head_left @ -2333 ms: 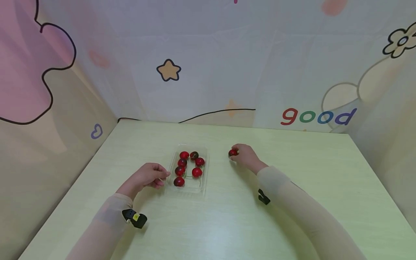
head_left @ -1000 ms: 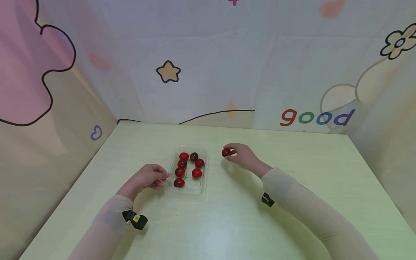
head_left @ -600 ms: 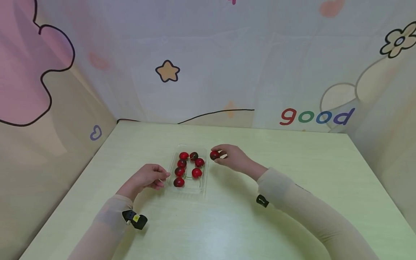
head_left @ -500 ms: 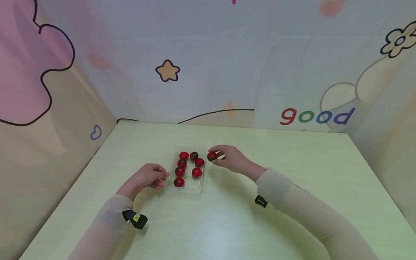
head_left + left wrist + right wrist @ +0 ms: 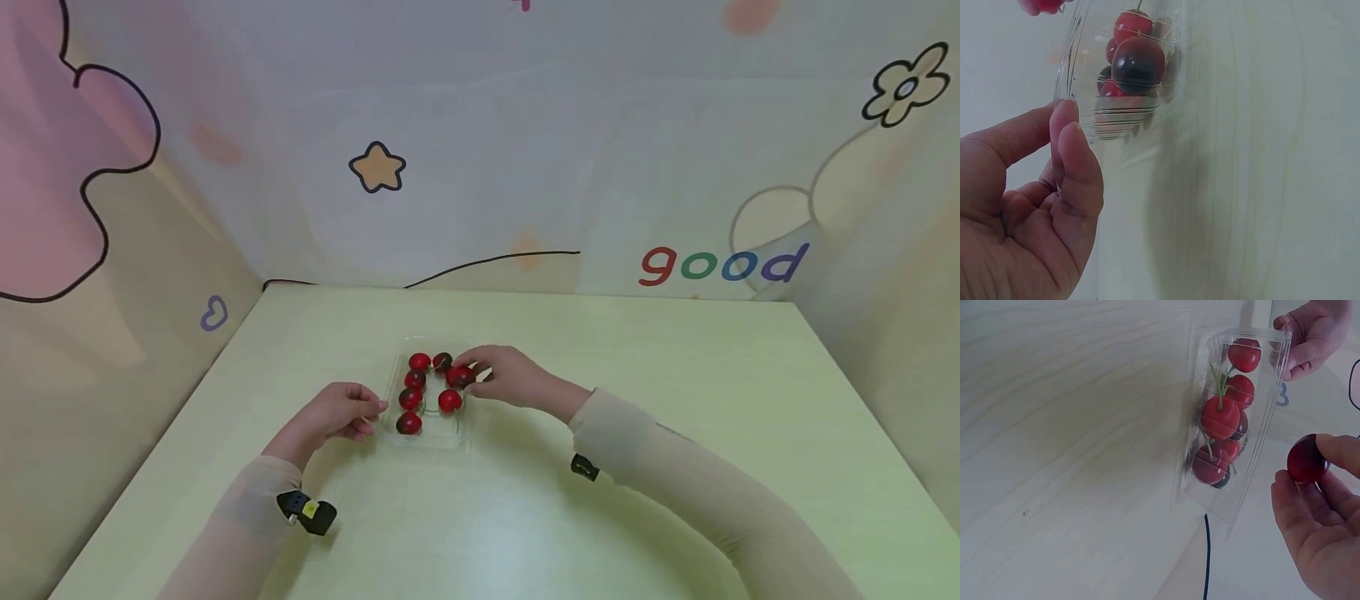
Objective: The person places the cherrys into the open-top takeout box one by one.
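A clear plastic tray (image 5: 433, 438) stands on the table, holding several dark red cherries (image 5: 409, 423), some with green stems. At its left side my left hand (image 5: 337, 412) pinches the rim, thumb and fingertips meeting at the edge in the left wrist view. My right hand (image 5: 521, 381) holds one more cherry (image 5: 1307, 459) between thumb and fingers. In the right wrist view that cherry is raised above the tray's rim. From the head view it overlaps the tray's right edge and partly covers a cherry lying inside.
The pale wooden table (image 5: 495, 525) extends around the tray on all sides. Behind it hangs a printed cloth backdrop (image 5: 480, 167) with a star and the word "good". Each sleeve carries a small black wrist camera (image 5: 307, 512).
My right hand has carried its cherry leftward across the table to above the tray's right side. My left hand has stayed at the tray's left rim. The head view has shifted slightly.
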Motion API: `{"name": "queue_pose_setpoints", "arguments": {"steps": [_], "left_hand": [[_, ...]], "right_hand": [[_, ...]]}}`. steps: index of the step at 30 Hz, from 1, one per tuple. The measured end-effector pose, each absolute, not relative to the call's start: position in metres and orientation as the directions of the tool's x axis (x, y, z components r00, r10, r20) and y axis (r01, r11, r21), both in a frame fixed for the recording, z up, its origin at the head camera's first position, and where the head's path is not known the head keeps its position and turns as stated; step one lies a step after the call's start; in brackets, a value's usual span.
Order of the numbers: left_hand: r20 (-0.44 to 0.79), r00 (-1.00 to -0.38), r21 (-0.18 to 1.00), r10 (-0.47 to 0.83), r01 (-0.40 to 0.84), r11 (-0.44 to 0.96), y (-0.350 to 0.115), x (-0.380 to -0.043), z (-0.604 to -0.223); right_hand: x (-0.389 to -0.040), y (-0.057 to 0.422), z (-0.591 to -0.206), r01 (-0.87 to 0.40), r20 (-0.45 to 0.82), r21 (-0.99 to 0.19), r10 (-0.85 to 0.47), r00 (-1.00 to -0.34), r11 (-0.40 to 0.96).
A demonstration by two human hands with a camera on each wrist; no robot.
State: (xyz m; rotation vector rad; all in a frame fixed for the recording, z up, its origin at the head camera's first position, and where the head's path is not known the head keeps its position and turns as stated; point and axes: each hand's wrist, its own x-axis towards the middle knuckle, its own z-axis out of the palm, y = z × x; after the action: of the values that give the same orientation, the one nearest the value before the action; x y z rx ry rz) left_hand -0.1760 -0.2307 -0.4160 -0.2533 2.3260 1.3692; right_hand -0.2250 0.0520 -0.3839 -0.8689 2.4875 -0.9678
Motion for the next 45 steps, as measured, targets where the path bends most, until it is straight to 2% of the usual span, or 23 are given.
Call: {"name": "queue_pose_setpoints", "arguments": {"steps": [17,29,37,45], "left_hand": [[-0.444,-0.895,0.787,0.054,-0.360,0.500,-0.232,-0.175,-0.416],[-0.443,-0.894,0.798,0.071,-0.357,0.486,-0.233,-0.174,-0.414],[-0.451,-0.890,0.795,0.064,-0.368,0.482,-0.232,-0.175,-0.416],[-0.443,-0.894,0.799,0.067,-0.359,0.481,-0.232,-0.174,-0.415]], "right_hand": [[-0.218,0.021,-0.396,-0.602,-0.133,-0.553,-0.774,-0.619,0.577],[-0.221,0.011,-0.392,-0.628,-0.225,-0.491,-0.784,-0.578,0.604],[-0.225,0.002,-0.392,-0.602,-0.276,-0.477,-0.760,-0.589,0.640],[-0.224,-0.004,-0.393,-0.619,-0.323,-0.443,-0.760,-0.564,0.648]]}}
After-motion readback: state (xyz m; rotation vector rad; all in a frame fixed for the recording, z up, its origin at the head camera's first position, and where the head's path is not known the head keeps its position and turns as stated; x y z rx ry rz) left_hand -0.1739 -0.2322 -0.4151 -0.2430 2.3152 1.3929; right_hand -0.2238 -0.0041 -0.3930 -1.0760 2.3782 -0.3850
